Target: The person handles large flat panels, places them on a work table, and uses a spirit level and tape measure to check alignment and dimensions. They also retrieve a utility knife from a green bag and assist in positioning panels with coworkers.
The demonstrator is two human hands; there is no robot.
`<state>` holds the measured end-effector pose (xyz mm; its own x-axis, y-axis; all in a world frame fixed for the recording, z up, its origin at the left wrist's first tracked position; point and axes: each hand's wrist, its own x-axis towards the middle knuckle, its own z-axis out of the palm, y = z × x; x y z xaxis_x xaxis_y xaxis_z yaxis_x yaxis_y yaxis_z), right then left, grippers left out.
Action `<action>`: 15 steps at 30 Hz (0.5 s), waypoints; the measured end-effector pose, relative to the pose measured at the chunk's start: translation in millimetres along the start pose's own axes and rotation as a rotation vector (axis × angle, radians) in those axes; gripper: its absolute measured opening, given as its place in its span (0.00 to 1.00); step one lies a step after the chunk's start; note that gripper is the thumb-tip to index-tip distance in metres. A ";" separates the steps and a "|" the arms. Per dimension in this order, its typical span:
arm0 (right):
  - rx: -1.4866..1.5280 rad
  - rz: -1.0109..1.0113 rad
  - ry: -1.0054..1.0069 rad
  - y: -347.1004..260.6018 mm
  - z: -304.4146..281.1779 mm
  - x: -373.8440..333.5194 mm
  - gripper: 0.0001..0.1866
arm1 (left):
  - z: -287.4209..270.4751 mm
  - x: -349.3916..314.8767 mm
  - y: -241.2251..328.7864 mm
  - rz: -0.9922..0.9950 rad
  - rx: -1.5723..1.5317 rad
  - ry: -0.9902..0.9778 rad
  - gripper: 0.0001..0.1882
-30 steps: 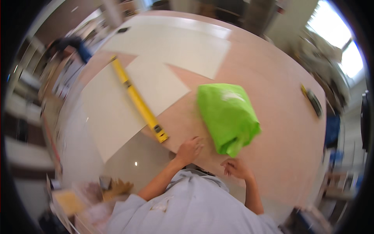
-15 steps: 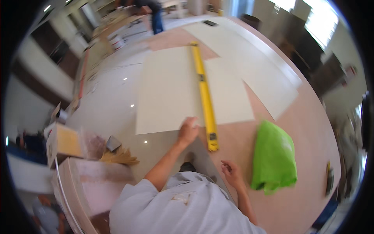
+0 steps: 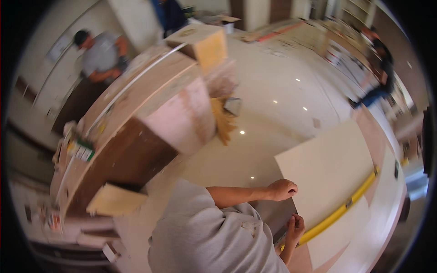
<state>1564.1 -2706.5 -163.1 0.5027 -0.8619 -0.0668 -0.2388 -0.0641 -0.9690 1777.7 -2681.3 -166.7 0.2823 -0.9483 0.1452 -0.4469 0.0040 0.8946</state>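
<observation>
My left hand (image 3: 282, 189) is closed beside the near edge of a large off-white sheet (image 3: 332, 159). Whatever its fingers may hold is hidden. Just below it, my right hand (image 3: 296, 227) has its fingers curled in, and I cannot make out anything in them. A long yellow spirit level (image 3: 328, 220) lies across the sheet, its near end running behind my right hand. Under the sheet shows a pinkish board tabletop (image 3: 366, 120).
To the left stands a long wooden cabinet (image 3: 136, 145) with a yellow-sided box (image 3: 211, 50) on top. A yellowish glove-like thing (image 3: 221, 120) hangs at its end. One person (image 3: 101, 57) is at the far left, another (image 3: 382, 68) at the far right. A white bucket (image 3: 333, 54) stands beyond.
My view has swung left, bringing the cabinet and a second person into sight. The bright green cloth-like bundle has left the picture. My hands have come closer together, with their fingers more curled.
</observation>
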 end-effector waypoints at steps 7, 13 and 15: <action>-0.120 -0.070 -0.525 -14.2 75.4 52.5 0.10 | -66.6 -140.0 -27.3 -0.303 0.061 0.419 0.07; -0.117 -0.118 -0.816 -49.4 163.1 47.1 0.08 | -91.7 -204.7 -54.8 -0.566 0.069 0.680 0.06; -0.148 -0.155 -0.971 -58.4 185.8 39.6 0.08 | -98.1 -203.7 -63.4 -0.551 0.067 0.727 0.06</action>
<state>1752.2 -2643.4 -153.4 0.9835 -0.0572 -0.1717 -0.1807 -0.2603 -0.9485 1831.8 -2457.2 -211.4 0.9253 -0.3767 -0.0443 -0.1323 -0.4300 0.8931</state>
